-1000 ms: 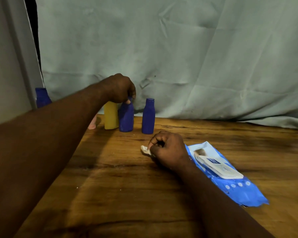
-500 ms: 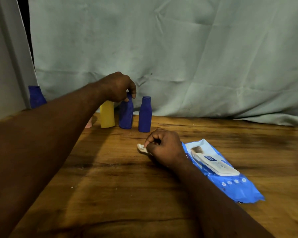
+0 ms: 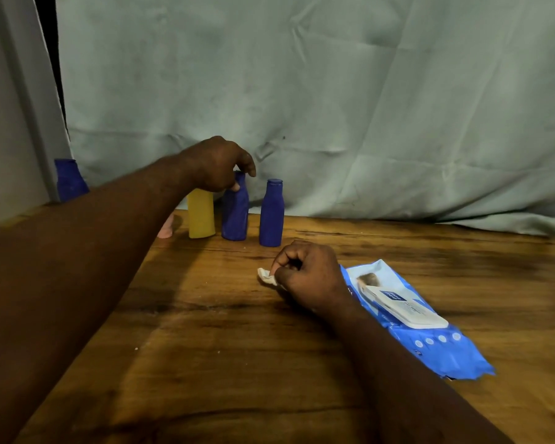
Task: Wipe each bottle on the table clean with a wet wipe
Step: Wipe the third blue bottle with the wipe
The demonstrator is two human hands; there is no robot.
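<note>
The blue bottle [image 3: 234, 216], just right of the yellow bottle [image 3: 201, 216], is gripped at its neck by the left hand [image 3: 218, 165], so a careless lift could topple that close neighbour, while the right hand [image 3: 308, 274], well in front, pinches the wet wipe [image 3: 266, 276].

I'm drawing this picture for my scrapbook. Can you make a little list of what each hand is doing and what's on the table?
left hand: grips the neck of the middle blue bottle
right hand: pinches a wipe, resting on the table
other bottles: yellow bottle, right blue bottle, far-left blue bottle, upright
wipes pack: flat, beside the right wrist
</note>
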